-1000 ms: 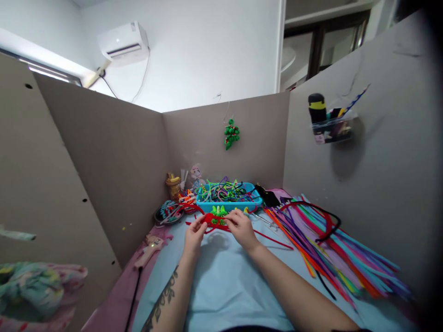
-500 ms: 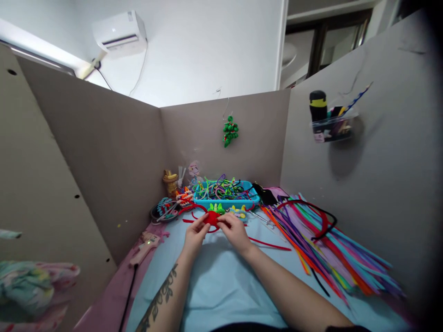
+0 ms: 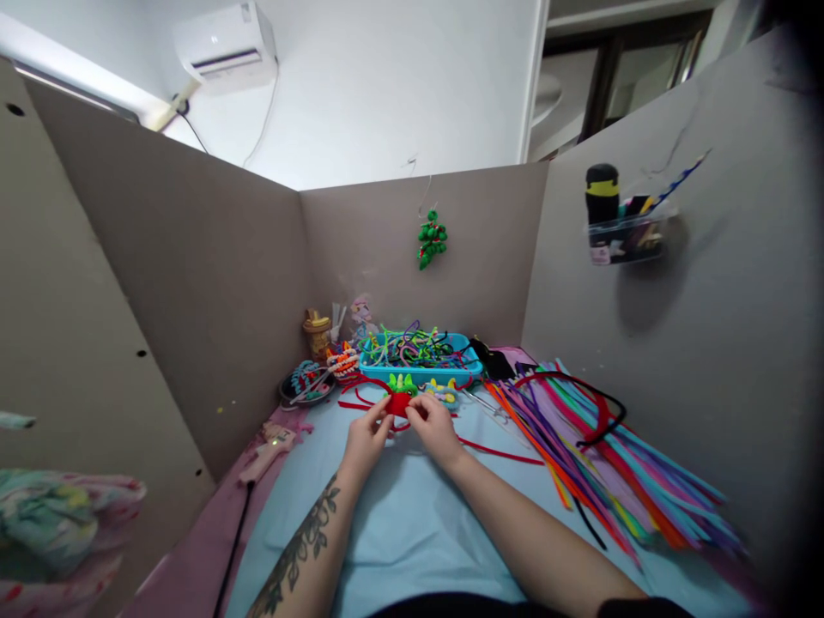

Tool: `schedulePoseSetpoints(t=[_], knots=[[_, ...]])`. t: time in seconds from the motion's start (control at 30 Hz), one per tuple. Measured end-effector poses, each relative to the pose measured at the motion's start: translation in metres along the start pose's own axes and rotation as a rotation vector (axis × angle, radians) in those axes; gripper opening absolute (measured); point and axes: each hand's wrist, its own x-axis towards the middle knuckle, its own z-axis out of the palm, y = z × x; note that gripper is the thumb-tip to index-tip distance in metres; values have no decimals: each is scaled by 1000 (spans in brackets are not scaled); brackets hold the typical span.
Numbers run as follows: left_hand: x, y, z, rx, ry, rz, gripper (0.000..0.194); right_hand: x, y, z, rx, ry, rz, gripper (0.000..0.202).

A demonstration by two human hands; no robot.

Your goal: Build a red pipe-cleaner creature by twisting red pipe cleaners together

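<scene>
Between my two hands is a red fuzzy pipe-cleaner piece (image 3: 400, 404), rounded and flat-looking, with loose red stems trailing from it. My left hand (image 3: 369, 433) pinches its left side with thumb and fingers. On the right side, the fingertips of my right hand (image 3: 433, 422) close on its edge. Just behind it sits a green pipe-cleaner figure (image 3: 402, 384), partly covered by the red piece. A yellow and blue figure (image 3: 441, 392) lies beyond my right fingers. One red pipe cleaner (image 3: 505, 451) rests on the cloth to the right.
A blue basket (image 3: 418, 376) full of tangled pipe cleaners stands at the back. Many coloured pipe cleaners (image 3: 598, 455) spread along the right. A dark bowl (image 3: 307, 395) and a pink glue gun (image 3: 267, 455) with a black cord are on the left. Scissors (image 3: 487, 403) lie behind my right hand.
The red piece is tilted slightly differently and sits a little higher and further right between my fingers. Both hands keep their grip. The whole view has shifted slightly.
</scene>
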Motion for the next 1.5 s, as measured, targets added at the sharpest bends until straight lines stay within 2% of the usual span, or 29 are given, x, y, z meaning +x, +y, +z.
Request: schedulePoseSetpoints(t=[0.07,0.13,0.3,0.57,0.8,0.97,1.13,1.33,1.5], knots=[[-2,2,-1,122,120,84,28,0,4,1,-7,-2,-2,14],[-3,5,-1,188,174,149,20,-2,6,2,-15,-16,-14,13],[-4,13,1,233,121,229,17,-6,3,4,-16,-79,-67,13],[-4,9,4,231,97,236,16,-8,3,5,-56,-135,-101,14],[-4,7,8,232,77,248,16,-8,10,8,-75,-112,-52,14],[-5,3,11,262,8,268,18,-6,14,9,-77,-77,0,14],[-4,3,8,295,-56,295,20,-4,14,6,-79,-102,29,13],[0,2,3,200,29,246,17,-4,13,2,-80,-183,-60,13],[2,-1,1,216,-2,234,15,-6,12,1,-109,-234,-102,12]])
